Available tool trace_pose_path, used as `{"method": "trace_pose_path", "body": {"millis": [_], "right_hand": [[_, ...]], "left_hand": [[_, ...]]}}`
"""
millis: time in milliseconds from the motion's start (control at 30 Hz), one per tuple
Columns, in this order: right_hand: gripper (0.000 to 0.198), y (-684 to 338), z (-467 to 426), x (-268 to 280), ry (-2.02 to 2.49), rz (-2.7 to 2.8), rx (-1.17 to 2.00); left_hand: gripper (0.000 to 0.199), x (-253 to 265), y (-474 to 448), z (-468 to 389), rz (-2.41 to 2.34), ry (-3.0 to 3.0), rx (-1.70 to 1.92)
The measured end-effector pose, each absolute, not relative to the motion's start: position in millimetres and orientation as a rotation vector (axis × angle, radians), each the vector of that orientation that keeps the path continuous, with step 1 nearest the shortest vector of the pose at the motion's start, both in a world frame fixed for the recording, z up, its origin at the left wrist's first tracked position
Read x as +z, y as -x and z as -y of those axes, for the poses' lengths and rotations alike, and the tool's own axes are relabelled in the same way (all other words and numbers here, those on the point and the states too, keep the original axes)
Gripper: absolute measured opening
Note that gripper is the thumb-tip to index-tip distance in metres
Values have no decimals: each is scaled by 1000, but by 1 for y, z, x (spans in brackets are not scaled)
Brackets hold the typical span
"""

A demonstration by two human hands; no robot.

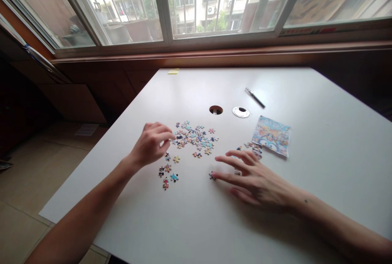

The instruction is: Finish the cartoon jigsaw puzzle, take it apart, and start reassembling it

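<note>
A heap of small jigsaw puzzle pieces [196, 136] lies spread on the white table. My left hand [154, 141] is at the heap's left edge, fingers curled and thumb near the index finger; whether a piece is between them is hidden. A dark puzzle piece [179, 137] lies right by its index fingertip. My right hand [249, 176] is spread low over the table, palm down, one fingertip on a grey puzzle piece [212, 175]. Behind and partly under that hand are more puzzle pieces [256, 149]. Several loose pieces, one of them a blue piece [174, 177], sit below my left hand.
A colourful picture sheet or packet [272, 135] lies right of the pieces. Farther back are a pen [255, 97], a round cable hole [216, 110] and its silvery cover [241, 112]. A yellow sticky note [173, 71] is at the table's far edge, below the window.
</note>
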State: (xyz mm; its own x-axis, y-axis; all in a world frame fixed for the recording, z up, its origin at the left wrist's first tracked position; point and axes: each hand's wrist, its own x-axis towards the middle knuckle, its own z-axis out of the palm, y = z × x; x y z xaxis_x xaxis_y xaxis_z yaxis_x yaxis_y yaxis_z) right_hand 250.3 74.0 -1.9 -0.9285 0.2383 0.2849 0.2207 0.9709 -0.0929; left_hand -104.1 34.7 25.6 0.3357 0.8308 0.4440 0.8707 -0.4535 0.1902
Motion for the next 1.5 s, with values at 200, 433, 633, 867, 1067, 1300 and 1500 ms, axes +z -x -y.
{"method": "trace_pose_path", "body": {"millis": [200,433,633,867,1067,1300,1500], "right_hand": [[29,-256,-87,-10,464,2728,95],[9,-263,-102,-21,714,2543,-15],[10,-262,-104,-25,752,2539,-2],[10,-263,-104,-26,758,2537,43],[10,-262,-105,-26,756,2524,80],[10,-263,-106,-27,741,2520,71],[10,-263,-107,-27,739,2529,63]], "left_hand": [[24,26,130,-44,1706,2378,-744],[27,26,118,-37,1565,2651,-545],[25,27,111,-34,1527,2808,-381],[26,34,115,-33,1503,2969,-368],[31,42,138,-37,1584,2876,-482],[56,39,133,-37,1566,3032,-227],[46,36,144,-42,1782,2812,-400]]}}
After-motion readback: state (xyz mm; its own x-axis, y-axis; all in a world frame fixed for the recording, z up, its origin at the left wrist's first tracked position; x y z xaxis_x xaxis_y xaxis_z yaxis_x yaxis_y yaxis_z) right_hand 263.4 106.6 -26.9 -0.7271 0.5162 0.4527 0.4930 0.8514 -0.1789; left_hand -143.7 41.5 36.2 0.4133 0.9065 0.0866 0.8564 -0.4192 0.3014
